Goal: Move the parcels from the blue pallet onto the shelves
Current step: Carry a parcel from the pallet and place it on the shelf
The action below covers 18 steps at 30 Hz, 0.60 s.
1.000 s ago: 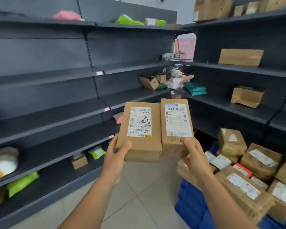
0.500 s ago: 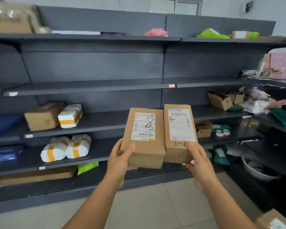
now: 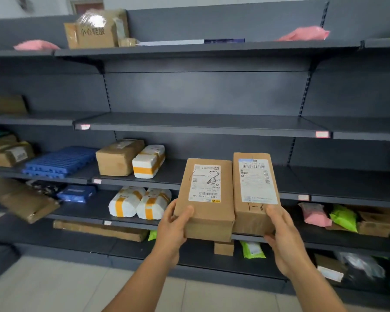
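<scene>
left hand (image 3: pixel 175 224): grips the near left corner of the left box (image 3: pixel 206 199), thumb on its top face, fingers curled under.
right hand (image 3: pixel 279 224): grips the near right corner of the right box (image 3: pixel 254 194), thumb on top by the handwritten "1-8", fingers underneath.
boxes: two brown cartons held side by side, long sides touching, labels up, in the air in front of the shelves (image 3: pixel 203 126). Neither rests on a board yet.
long axis: both run away from the person, far ends pointing at the shelf back and tilted slightly up.
target direction: straight ahead. The third shelf board (image 3: pixel 324 179) lies right behind the far ends, bare from the white wrapped parcel (image 3: pixel 148 162) rightward. My read is that's the likely spot.
nearer hand: about equal; each carries its own box, so both push forward together.
edges: the front lip of that board sits roughly level with the middle of the boxes, so the far ends look to need a small lift to clear it.
open room: wide free span to the right on that board; the board above is bare too but higher. Left side is taken by the brown carton (image 3: pixel 118 157) and the blue slab (image 3: pixel 59 161).
risk: boxes only meet along their sides, so one could slip or skew against the other on the push in.
</scene>
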Each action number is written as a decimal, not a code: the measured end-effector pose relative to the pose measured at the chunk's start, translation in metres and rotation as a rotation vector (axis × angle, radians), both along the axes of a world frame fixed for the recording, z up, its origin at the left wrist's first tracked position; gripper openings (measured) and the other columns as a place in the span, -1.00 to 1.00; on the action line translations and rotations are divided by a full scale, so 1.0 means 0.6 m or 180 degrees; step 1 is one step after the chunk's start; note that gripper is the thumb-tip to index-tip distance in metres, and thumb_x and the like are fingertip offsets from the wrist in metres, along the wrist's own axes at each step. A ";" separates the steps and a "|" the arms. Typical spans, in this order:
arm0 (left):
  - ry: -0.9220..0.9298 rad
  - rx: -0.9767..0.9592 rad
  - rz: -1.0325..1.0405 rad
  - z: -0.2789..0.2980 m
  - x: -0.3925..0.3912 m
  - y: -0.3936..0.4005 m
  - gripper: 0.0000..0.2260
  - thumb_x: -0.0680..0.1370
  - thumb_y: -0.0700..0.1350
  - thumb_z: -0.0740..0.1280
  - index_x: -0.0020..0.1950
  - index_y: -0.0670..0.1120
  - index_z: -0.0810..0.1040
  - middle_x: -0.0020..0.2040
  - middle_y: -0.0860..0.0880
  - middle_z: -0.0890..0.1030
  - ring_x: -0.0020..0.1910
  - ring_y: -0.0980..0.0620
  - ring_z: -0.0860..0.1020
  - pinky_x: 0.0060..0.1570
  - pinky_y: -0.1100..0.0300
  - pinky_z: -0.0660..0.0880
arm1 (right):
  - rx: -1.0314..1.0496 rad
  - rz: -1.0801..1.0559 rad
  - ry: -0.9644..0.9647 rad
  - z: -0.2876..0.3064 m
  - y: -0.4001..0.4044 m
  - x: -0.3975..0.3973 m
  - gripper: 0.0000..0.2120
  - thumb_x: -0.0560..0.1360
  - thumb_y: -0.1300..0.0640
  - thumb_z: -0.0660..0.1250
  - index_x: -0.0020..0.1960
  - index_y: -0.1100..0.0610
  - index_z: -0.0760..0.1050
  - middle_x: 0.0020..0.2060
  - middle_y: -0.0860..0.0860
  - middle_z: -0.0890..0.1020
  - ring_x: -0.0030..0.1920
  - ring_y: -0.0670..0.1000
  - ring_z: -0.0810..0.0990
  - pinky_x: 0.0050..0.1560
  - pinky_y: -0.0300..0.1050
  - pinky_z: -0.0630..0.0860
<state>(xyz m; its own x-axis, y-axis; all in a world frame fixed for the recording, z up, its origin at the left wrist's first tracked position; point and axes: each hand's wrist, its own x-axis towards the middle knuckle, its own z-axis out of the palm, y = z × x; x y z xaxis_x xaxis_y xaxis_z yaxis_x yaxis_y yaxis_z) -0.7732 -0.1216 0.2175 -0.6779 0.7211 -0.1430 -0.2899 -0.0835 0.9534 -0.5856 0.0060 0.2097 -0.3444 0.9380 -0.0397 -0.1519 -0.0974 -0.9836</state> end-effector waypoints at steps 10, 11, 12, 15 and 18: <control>-0.0308 -0.0116 0.0583 -0.028 -0.169 0.011 -0.56 0.51 0.01 0.40 0.35 0.13 0.38 0.13 0.03 0.54 0.11 -0.03 0.51 0.19 -0.15 0.46 | -0.0166 0.0166 -0.0134 0.002 0.059 -0.212 -0.60 0.52 -0.18 0.27 0.33 -0.17 0.36 0.16 -0.03 0.55 0.21 0.02 0.48 0.26 0.05 0.41; -0.0331 -0.0088 0.0596 -0.024 -0.190 0.012 -0.59 0.51 0.00 0.39 0.34 0.13 0.40 0.11 0.03 0.55 0.10 -0.02 0.51 0.16 -0.12 0.48 | -0.0136 0.0192 -0.0112 0.014 0.061 -0.236 -0.62 0.53 -0.17 0.26 0.33 -0.17 0.36 0.15 -0.03 0.55 0.19 0.01 0.48 0.22 0.03 0.42; -0.0349 -0.0054 0.0596 -0.017 -0.212 0.012 -0.61 0.52 -0.01 0.38 0.33 0.12 0.41 0.10 0.04 0.55 0.09 -0.02 0.51 0.11 -0.10 0.50 | -0.0090 0.0208 -0.0094 0.026 0.063 -0.261 -0.64 0.53 -0.16 0.26 0.31 -0.17 0.36 0.14 -0.04 0.55 0.17 -0.01 0.49 0.15 0.00 0.44; -0.0359 0.0094 0.0588 0.011 -0.284 0.011 -0.62 0.53 -0.03 0.37 0.32 0.11 0.39 0.10 0.03 0.52 0.07 -0.01 0.49 -0.02 -0.05 0.52 | 0.0039 0.0194 -0.0072 0.066 0.067 -0.339 -0.68 0.53 -0.15 0.27 0.26 -0.17 0.36 0.12 -0.04 0.56 0.14 -0.02 0.50 0.05 -0.03 0.46; -0.0261 0.0193 0.0613 0.035 -0.356 0.010 -0.64 0.53 -0.02 0.37 0.31 0.11 0.40 0.10 0.03 0.52 0.07 -0.02 0.49 -0.01 -0.07 0.50 | 0.0109 0.0167 -0.0029 0.099 0.073 -0.415 -0.68 0.51 -0.19 0.27 0.23 -0.19 0.36 0.13 -0.07 0.54 0.16 -0.01 0.48 0.23 0.08 0.43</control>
